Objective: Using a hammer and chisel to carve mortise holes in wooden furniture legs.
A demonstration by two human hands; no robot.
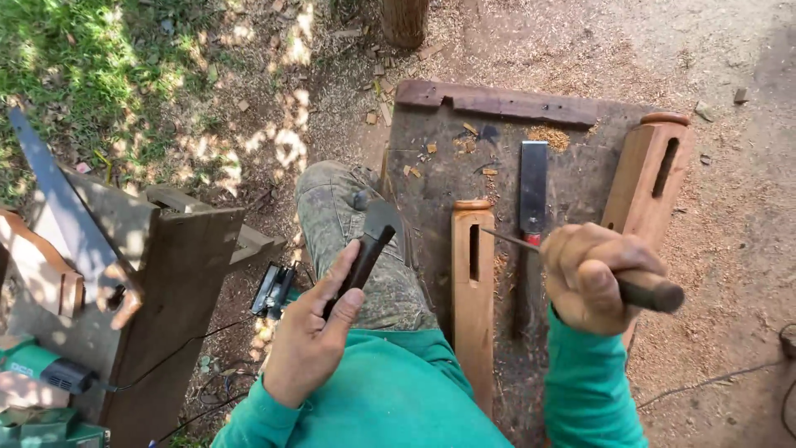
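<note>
Both hands grip tools: left fingers (344, 311) wrap hammer (369, 245) (handle only).

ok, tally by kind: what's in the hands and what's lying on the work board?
Hammer, in left hand: 1
Narrow chisel, in right hand: 1
Wide flat chisel on the board: 1
Slotted wooden posts: 2
Total: 5
</note>
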